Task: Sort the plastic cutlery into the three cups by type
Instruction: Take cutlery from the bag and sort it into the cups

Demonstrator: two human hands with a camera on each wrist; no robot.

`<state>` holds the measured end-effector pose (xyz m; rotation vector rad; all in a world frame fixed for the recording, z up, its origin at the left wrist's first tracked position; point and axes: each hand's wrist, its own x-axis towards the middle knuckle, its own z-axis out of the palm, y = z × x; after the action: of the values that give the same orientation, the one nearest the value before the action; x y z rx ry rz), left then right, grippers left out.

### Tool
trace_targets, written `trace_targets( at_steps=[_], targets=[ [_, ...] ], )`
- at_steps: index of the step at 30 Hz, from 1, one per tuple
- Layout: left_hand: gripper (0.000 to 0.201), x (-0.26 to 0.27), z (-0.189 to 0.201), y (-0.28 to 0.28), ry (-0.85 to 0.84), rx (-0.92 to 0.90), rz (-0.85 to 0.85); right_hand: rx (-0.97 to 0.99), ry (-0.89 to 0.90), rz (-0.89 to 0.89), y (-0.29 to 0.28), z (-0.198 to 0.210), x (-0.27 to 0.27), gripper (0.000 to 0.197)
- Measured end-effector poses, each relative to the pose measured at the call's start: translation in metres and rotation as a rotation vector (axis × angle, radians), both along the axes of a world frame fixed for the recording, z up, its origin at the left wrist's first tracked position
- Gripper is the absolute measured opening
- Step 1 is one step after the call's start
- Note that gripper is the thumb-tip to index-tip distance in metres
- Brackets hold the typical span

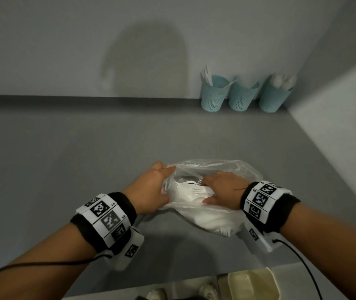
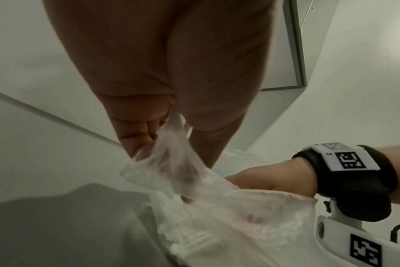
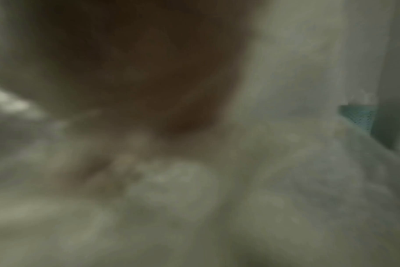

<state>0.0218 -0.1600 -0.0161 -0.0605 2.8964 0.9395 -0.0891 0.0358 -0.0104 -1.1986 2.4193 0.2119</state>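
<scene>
So the person has a clear plastic bag (image 1: 211, 191) lying on the grey counter (image 1: 86, 159), near the front edge, and it's stuffed with white plastic cutlery (image 1: 191, 189); you can make out fork tines near the mouth and a few more poking at the bag's near end. The left hand (image 1: 151, 189) grips the bag's rim, and the left wrist view shows it pretty clearly: the film (image 2: 171, 162) is bunched up and pinched between curled fingers (image 2: 139, 130) and thumb, pulling the mouth open. The right hand (image 1: 222, 187) is reaching into that opening, palm down over the cutlery, thumb resting along the near side. Whether it actually has a piece in its fingers, can't tell, since the fingertips are buried in the pile and the right wrist view is just a blurry mess of skin and white plastic. Over in the far right corner, against the wall, three teal perforated cups (image 1: 243, 95) stand in a row, touching or nearly so. The left cup (image 1: 215, 94) has a few white handles sticking up, the right cup (image 1: 274, 95) holds what look like spoons, and the middle one's contents can't be made out from here. Both wrists wear black bands with black-and-white marker tags (image 1: 108, 215).
</scene>
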Motion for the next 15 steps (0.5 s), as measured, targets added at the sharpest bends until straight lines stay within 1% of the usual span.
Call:
trace_targets(
  at_steps=[6, 10, 12, 15],
  targets=[
    [0.071, -0.004, 0.003, 0.000, 0.008, -0.041, -0.026, -0.031, 0.056, -0.066, 0.005, -0.009, 0.006, 0.055],
    [0.078, -0.005, 0.003, 0.002, -0.015, -0.036, -0.030, -0.039, 0.151, 0.025, 0.012, -0.015, 0.020, 0.047],
    [0.080, -0.006, 0.003, 0.005, -0.032, -0.032, -0.038, -0.038, 0.150, 0.050, 0.016, -0.020, 0.025, 0.048],
    [0.080, -0.007, 0.004, 0.007, -0.042, -0.033, -0.048, -0.029, 0.133, 0.034, 0.016, -0.022, 0.022, 0.049]
  ],
)
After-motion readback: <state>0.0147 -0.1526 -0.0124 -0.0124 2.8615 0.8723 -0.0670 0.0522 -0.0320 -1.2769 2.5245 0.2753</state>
